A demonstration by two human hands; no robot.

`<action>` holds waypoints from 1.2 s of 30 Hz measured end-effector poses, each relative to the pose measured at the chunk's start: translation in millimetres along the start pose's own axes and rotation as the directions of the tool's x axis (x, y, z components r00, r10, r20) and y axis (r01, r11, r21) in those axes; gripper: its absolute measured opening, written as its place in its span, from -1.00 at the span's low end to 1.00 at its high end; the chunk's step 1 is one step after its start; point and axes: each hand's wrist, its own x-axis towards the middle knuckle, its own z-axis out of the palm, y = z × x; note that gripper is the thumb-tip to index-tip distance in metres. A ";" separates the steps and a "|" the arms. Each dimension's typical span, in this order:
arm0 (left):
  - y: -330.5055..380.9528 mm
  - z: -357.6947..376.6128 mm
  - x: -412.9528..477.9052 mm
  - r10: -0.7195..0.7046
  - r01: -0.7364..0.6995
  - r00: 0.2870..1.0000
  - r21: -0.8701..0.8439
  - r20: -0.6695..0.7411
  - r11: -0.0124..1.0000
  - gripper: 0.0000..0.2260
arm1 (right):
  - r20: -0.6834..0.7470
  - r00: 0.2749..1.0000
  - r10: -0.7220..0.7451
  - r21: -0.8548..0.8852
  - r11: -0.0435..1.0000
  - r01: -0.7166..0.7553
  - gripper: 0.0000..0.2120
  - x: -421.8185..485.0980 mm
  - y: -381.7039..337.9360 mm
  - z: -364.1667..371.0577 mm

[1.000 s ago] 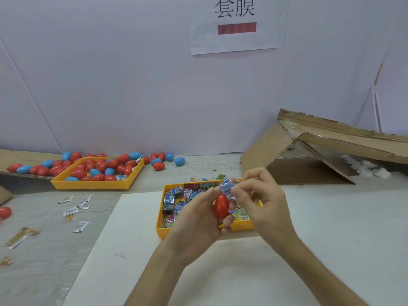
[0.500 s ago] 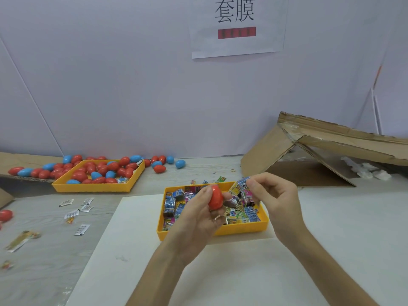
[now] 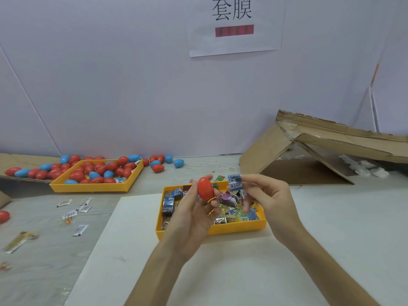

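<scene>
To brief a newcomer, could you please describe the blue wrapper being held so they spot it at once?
Find the yellow tray of wrappers on the white sheet. Just above its far edge, the right hand pinches a blue wrapper beside the red egg in the left hand. Unlike the wrappers lying in the tray, it alone is held up in the air.

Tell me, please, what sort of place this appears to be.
Probably a hand-packing workstation: a yellow tray heaped with red and blue eggs, a nearer tray of printed wrappers, and a cardboard box. The left hand holds a red egg; the right hand pinches a wrapper.
</scene>
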 end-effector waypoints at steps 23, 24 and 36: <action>1.4 3.2 -5.3 0.217 -0.197 0.974 0.225 -0.069 0.954 -0.68 | 0.043 0.999 0.021 -0.025 0.999 -0.020 -0.51 -1.4 -1.0 0.1; 1.5 3.9 -5.4 0.227 -0.203 0.971 0.246 -0.075 0.948 -0.68 | 0.044 0.999 0.028 -0.034 0.999 -0.027 -0.57 -1.6 -1.4 0.5; 0.0 4.7 -5.0 0.402 -0.300 0.908 0.484 -0.120 0.822 -0.73 | 0.091 0.986 0.138 -0.085 0.988 -0.131 -0.62 -4.0 -4.0 3.2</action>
